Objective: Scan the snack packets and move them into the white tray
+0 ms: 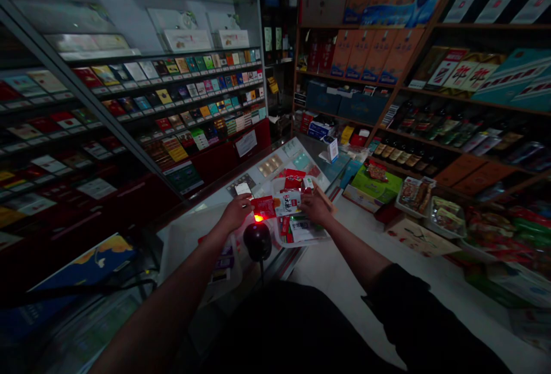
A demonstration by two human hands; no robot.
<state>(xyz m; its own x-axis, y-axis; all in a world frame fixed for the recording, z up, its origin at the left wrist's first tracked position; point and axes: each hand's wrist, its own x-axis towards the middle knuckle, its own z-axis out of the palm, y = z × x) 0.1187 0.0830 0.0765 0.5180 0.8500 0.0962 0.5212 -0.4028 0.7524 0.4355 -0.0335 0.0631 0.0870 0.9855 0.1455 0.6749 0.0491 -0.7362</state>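
Observation:
Between my two hands a red and white snack packet [286, 203] is stretched out sideways. My left hand [236, 212] is closed on its red left end, and my right hand [315, 206] pinches the white right end. Just below the packet's left part stands a dark barcode scanner [257, 242], its red light shining up at the packet. Under and behind the packet lies a white plastic tray [321, 237] with several packets in it, among them a red packet [294, 179]. Past my left hand a phone [243, 189] with a lit screen rests on the counter.
A second white bin [172, 248] with purple packets is at the left. The glass counter [297, 153] runs away from me. Cigarette shelves [189, 98] line the left wall; wooden shelves [408, 90] with bottles and boxes fill the right. Snack trays [447, 219] stand along the right side.

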